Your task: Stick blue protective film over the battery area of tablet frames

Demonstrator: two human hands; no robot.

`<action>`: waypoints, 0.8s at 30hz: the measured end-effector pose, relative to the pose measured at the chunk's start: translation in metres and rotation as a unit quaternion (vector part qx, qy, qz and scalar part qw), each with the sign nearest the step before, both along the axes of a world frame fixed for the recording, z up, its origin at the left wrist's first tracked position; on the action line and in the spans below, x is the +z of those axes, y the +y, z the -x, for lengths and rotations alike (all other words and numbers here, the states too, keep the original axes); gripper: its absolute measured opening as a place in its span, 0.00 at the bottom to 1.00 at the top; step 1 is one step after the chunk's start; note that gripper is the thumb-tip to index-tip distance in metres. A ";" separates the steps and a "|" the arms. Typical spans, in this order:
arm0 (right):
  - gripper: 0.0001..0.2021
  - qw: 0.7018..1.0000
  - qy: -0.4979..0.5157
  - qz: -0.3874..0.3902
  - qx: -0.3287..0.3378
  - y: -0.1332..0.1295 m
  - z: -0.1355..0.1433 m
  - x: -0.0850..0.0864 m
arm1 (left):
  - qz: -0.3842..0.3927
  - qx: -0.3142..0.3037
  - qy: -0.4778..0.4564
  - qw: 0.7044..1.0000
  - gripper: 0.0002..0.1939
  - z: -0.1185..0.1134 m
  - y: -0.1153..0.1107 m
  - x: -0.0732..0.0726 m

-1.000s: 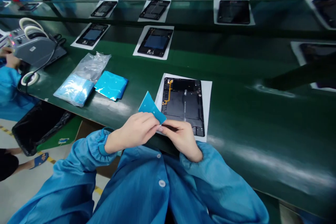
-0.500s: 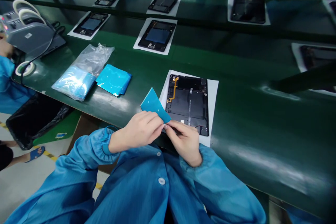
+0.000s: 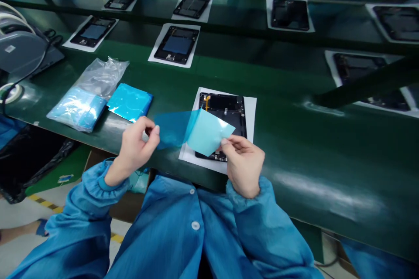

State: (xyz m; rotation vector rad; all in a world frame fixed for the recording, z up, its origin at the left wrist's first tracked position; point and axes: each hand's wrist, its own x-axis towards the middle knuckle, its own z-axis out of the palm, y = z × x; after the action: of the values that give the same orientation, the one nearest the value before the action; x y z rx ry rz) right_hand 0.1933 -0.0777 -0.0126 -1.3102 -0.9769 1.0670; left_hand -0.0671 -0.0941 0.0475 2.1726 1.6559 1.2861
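Note:
My left hand (image 3: 139, 148) pinches the left edge of a thin, see-through blue film (image 3: 173, 128), stretched toward the right. My right hand (image 3: 245, 161) grips the lower right corner of a pale blue sheet (image 3: 209, 130) between thumb and fingers. Film and sheet are still joined along a line near the middle, where the film is peeling away. Both hang over a black tablet housing (image 3: 236, 109) with an orange ribbon cable, which lies on white paper (image 3: 250, 115) and is partly covered by the sheet.
Left of my hands lie a stack of blue sheets (image 3: 129, 101) and a clear plastic bag (image 3: 81, 104) of blue sheets. More housings on paper, such as one housing (image 3: 175, 45), stand farther back. A dark post (image 3: 366, 80) rises at the right; a grey machine (image 3: 26, 50) stands left.
My hands have moved apart, the left one leftward. The blue sheet, folded in my left hand before, is now spread out with its clear film pulled away. The view has shifted right.

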 end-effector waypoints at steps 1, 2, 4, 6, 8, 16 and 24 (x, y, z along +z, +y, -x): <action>0.11 1.000 -0.005 0.001 -0.011 0.003 -0.006 -0.001 | 0.009 0.013 -0.009 1.000 0.08 0.008 0.004 0.001; 0.12 1.000 -0.015 0.001 -0.024 0.005 -0.011 -0.002 | 0.016 0.026 -0.019 0.999 0.08 0.015 0.008 0.001; 0.13 0.998 -0.037 -0.006 -0.058 0.008 -0.024 -0.002 | 0.026 0.043 -0.034 0.998 0.08 0.031 0.017 0.000; 0.14 0.994 -0.048 -0.016 -0.100 0.007 -0.037 0.003 | 0.034 0.043 -0.044 0.998 0.09 0.046 0.026 -0.001; 0.12 0.991 -0.064 -0.023 -0.117 -0.001 -0.045 0.010 | 0.045 0.037 -0.053 0.997 0.11 0.060 0.035 -0.002; 0.05 0.884 -0.249 -0.177 0.354 -0.106 0.092 -0.022 | 0.060 0.026 -0.074 0.995 0.21 0.085 0.060 0.009; 0.16 0.836 -0.393 -0.104 0.369 -0.108 0.245 -0.090 | 0.068 -0.012 -0.050 0.996 0.24 0.087 0.068 0.008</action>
State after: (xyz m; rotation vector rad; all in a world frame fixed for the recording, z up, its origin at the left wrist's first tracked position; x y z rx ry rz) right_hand -0.0519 -0.1856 -0.1030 -1.2085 -2.2937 0.9058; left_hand -0.1546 -0.0261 0.0558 2.0097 1.6238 1.2162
